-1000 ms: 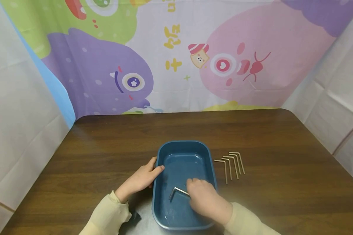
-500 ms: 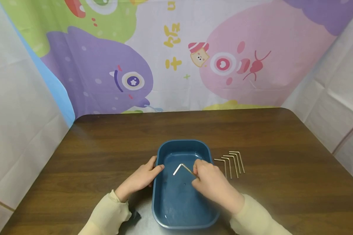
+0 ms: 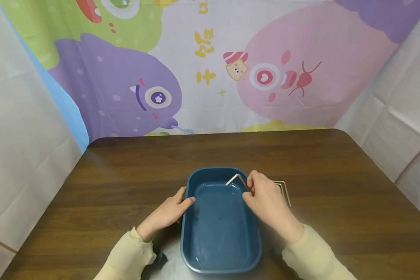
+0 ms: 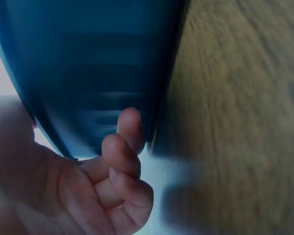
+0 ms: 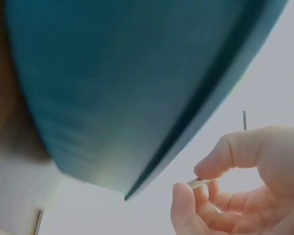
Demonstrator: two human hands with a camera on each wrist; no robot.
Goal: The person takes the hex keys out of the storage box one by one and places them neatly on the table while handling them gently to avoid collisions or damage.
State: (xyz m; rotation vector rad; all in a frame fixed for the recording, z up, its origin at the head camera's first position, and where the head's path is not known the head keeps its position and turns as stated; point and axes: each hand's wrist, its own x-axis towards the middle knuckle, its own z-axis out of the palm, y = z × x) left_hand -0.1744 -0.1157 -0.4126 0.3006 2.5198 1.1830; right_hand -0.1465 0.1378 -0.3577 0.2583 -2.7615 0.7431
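In the head view, a deep blue plastic box point(image 3: 220, 237) with rounded corners stands on the table. My left hand point(image 3: 171, 210) grips its left rim, thumb over the edge and fingers outside. The left wrist view shows those fingers point(image 4: 130, 161) curled beside the box's outer wall. Above the box's far right corner, my right hand point(image 3: 267, 196) pinches an L-shaped hex key point(image 3: 232, 179), bent end pointing left. Thumb and fingertip hold the key point(image 5: 198, 183) in the right wrist view. More hex keys point(image 3: 287, 193) lie right of the box, partly hidden by that hand.
The brown wooden table point(image 3: 108, 182) extends around the box on all sides. A cartoon-print cloth point(image 3: 210, 109) hangs along its far edge. Pale covered walls flank both sides. A small dark object point(image 3: 160, 259) shows near the left sleeve.
My right hand has lifted the hex key from low inside the box and carried it away and right, over the far right rim. The left hand and box have stayed put.
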